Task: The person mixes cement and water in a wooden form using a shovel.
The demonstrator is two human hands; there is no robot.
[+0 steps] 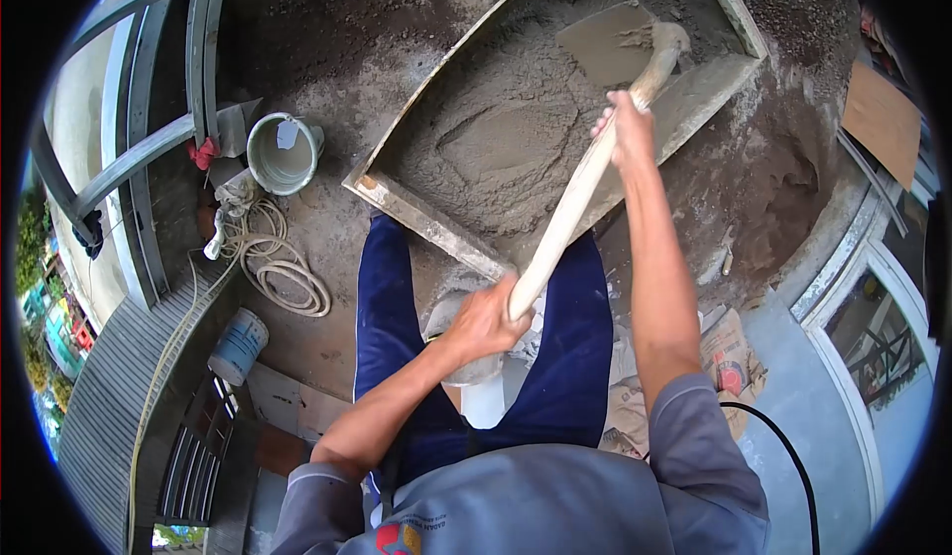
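A hoe with a long pale wooden handle [575, 208] reaches into a wide metal mixing tray [421, 220] full of grey mortar [506, 143]. Its flat blade [607, 41] rests on the mortar at the tray's far side. My right hand [625, 128] grips the handle high up, near the blade. My left hand [486, 322] grips the handle's lower end, close to my body. My legs in blue trousers stand at the tray's near edge.
A white bucket [283, 153] stands left of the tray. A coiled pale hose [273, 257] lies below it. A smaller blue-white can [238, 345] sits lower left. Metal railing [139, 158] runs along the left. Cement sacks [729, 357] lie at the right, with a black cable [793, 456].
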